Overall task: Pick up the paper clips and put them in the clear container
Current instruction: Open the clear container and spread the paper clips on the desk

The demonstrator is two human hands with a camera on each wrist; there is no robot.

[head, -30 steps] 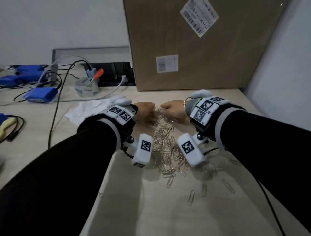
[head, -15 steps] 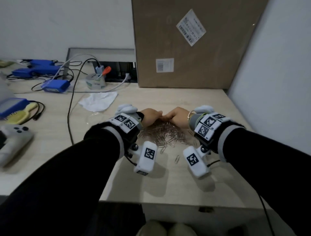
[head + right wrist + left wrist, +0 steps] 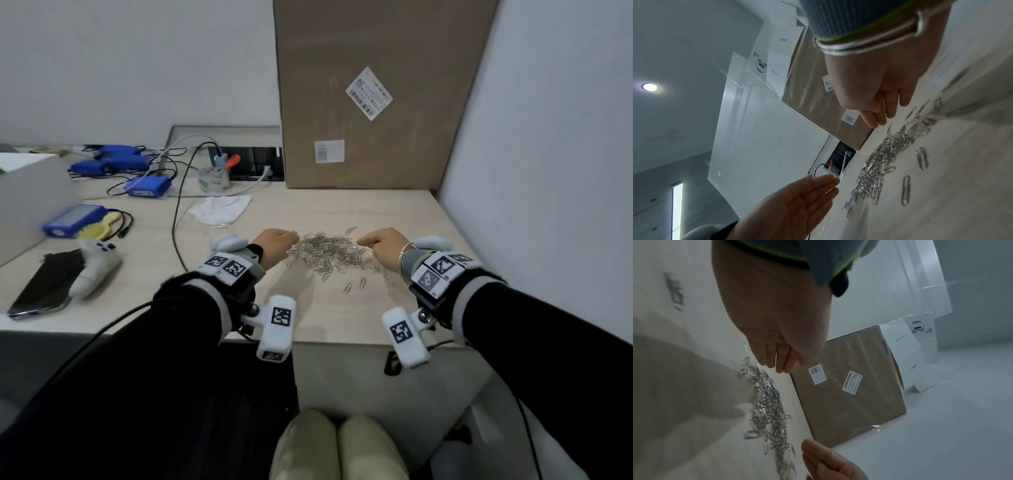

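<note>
A heap of silver paper clips [image 3: 327,251] lies on the light wooden desk [image 3: 342,308], with a few loose clips [image 3: 356,286] just in front of it. My left hand [image 3: 277,245] rests at the heap's left edge and my right hand [image 3: 383,245] at its right edge, both knuckles up. In the left wrist view the left hand [image 3: 777,350] has loose, near-straight fingers with nothing in them beside the clips [image 3: 766,402]. The right hand [image 3: 875,97] is also empty above the clips [image 3: 879,162]. A faint clear shape [image 3: 210,231] lies beside the white cloth.
A tall cardboard box [image 3: 370,102] stands behind the heap, and a white wall [image 3: 548,171] is close on the right. A white cloth [image 3: 221,209], a black cable [image 3: 176,219], a clear cup with a screwdriver [image 3: 214,180], blue devices [image 3: 147,186], a white controller [image 3: 96,263] and a phone [image 3: 44,291] fill the left.
The scattered clips have been swept into a tight heap. My hands, which met over it, have drawn apart to its two sides. The head view has pulled back.
</note>
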